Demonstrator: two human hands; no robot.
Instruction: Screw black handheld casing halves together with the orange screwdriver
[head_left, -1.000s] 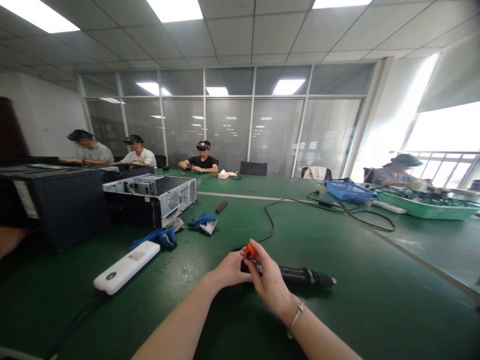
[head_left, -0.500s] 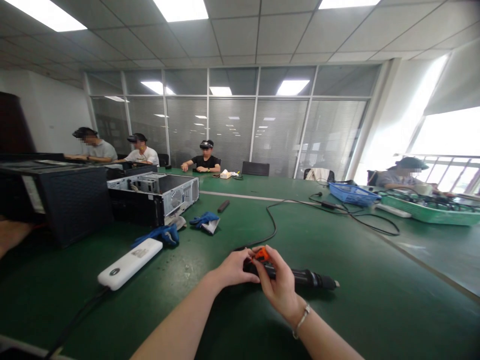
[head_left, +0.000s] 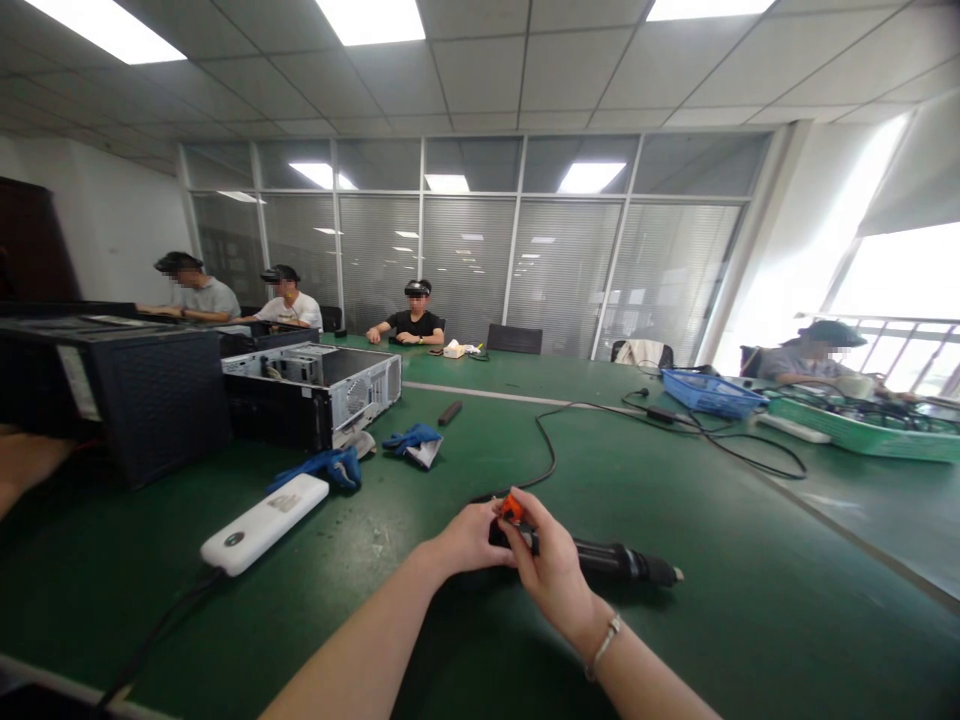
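Observation:
A black electric screwdriver (head_left: 615, 560) lies on the green table (head_left: 675, 630), its tip pointing right and its black cable (head_left: 551, 450) running away toward the back. Both hands meet at its rear end. My left hand (head_left: 469, 538) curls round the rear of the tool. The fingers of my right hand (head_left: 551, 575) pinch a small orange part (head_left: 512, 508) on top of that end. A bracelet sits on my right wrist.
A white power strip (head_left: 262, 523) lies at the left, with blue gloves (head_left: 330, 468) and an open computer case (head_left: 315, 393) behind it. A black case (head_left: 112, 390) stands at far left. Blue and green baskets (head_left: 862, 425) sit at the right. Several people sit round the far side.
The view has drifted slightly. My hands stay on the screwdriver's rear end, and my right fingers have shifted a little on the orange part.

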